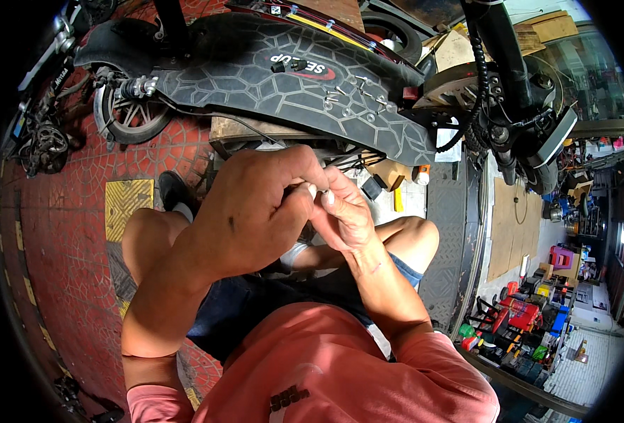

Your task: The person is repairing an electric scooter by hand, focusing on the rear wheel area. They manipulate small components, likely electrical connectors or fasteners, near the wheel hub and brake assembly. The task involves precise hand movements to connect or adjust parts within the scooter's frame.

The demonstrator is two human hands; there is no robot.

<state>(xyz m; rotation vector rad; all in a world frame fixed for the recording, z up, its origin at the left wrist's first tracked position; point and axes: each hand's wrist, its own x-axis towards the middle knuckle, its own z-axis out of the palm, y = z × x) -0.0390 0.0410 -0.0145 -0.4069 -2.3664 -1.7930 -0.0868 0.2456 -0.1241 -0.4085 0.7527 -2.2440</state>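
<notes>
Left hand: Left hand (259,201) has its fingers curled in, thumb and index tips pressed together; we can't tell what, if anything, is pinched.
Right hand: Right hand (346,217) is curled too, thumb and finger tips meeting just beside the left's; contents too small for us to tell.
Hand position: both raised over the lap, in front of the scooter deck, no contact with it that we can see.
Scooter deck: deck (255,88) lies crosswise beyond the hands; long, flat, black, pale cracked-stone line pattern, tapering at right.
On deck: loose screws (338,92), small, shiny metal, scattered right of centre; small black parts (288,65) near the printed logo.
Deck left: rear wheel (136,118), spoked, dark tyre; metal coil spring (140,87) beside it.
Deck right: black ribbed cable (479,77), curving down by the fork.
Beyond knees: yellow strip-shaped item (398,199) on pale ground.
Floor: red patterned tiles (65,247), yellow ridged tile (130,201), grey textured plate (444,233).
Far right: red, blue and green items (516,314), cluttered.
</notes>
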